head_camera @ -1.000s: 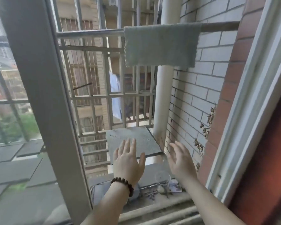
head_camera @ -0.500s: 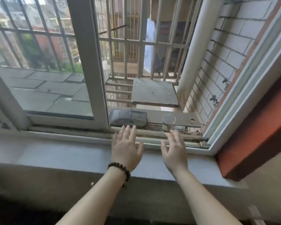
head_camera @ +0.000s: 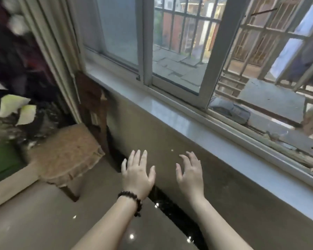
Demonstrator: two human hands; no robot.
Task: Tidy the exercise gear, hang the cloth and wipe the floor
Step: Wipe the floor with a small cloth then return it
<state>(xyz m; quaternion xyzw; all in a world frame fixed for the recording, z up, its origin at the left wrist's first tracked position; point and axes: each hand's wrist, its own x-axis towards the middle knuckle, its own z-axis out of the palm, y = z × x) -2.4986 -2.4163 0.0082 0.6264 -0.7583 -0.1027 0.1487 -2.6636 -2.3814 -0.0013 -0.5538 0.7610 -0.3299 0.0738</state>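
My left hand, with a dark bead bracelet on its wrist, is held out flat with fingers spread and holds nothing. My right hand hovers beside it, also spread and holding nothing. Both float above the glossy grey floor, in front of the low wall under the window. The grey cloth is out of view. No exercise gear can be made out in this frame.
A worn wooden stool stands to the left by a curtain. The pale window sill runs diagonally on the right, with the sliding window open at its right end. A dark grey object lies outside on the ledge. Blurred clutter fills the far left.
The view has swung down and left from the hung cloth and the window bars to the floor and stool. Both hands dropped away from the window and stay spread, holding nothing.
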